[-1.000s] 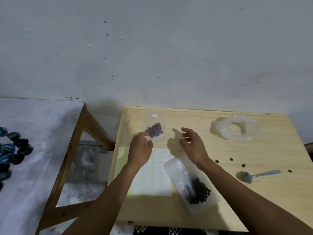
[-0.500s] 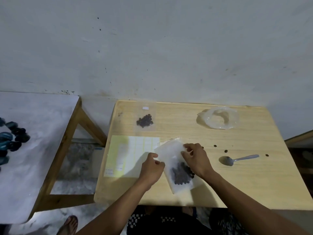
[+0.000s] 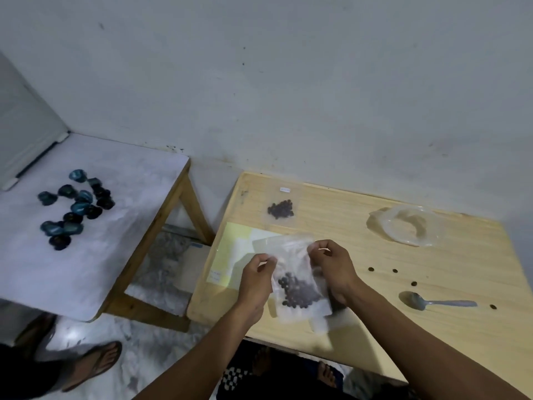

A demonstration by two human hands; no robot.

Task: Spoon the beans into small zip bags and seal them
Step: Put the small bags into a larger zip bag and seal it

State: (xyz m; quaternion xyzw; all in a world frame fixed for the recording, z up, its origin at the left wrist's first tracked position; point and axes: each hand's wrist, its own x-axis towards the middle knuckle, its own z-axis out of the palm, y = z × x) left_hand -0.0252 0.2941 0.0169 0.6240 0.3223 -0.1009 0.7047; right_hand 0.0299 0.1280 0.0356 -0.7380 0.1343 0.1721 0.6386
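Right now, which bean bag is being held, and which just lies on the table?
The nearer bag of beans is pinched by the left hand and right hand; the labelled bag lies untouched at the table's far edge.

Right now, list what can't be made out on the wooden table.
- Zip strip of the held bag, head view: motion blur and both hands, left hand and right hand, hide whether it is sealed.
- Label on the far bean bag: too small to read.
- Sticker sheet: partly covered by the bag.
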